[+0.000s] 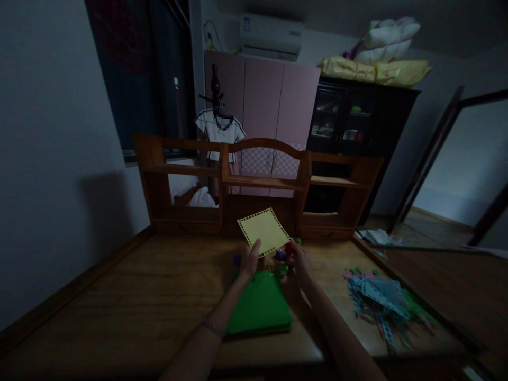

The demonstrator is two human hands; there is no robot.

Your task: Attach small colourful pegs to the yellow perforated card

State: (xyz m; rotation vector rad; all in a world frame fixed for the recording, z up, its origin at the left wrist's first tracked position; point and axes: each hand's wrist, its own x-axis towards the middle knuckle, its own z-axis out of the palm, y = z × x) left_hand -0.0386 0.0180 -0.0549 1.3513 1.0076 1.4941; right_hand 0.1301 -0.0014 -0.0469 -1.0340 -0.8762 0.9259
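Observation:
A square yellow sheet (264, 231) with a row of small dark holes along its edges is held up, tilted, above the wooden desk. My left hand (250, 260) pinches its lower left edge, thumb on top. At its right corner, my right hand (298, 257) grips with closed fingers. Below lies a green stack of flat sheets or a folder (260, 304), partly under my left forearm. Behind the stack, several small coloured objects, among them a purple one (280, 255) and a green one (283, 270), are partly hidden by the sheet and my hands.
On the right of the desk (119, 296) lies a heap of blue, green and pink pieces with perforated edges (381, 293). A wooden shelf unit (262, 182) rises at the desk's back. The wall (59, 185) borders the left side.

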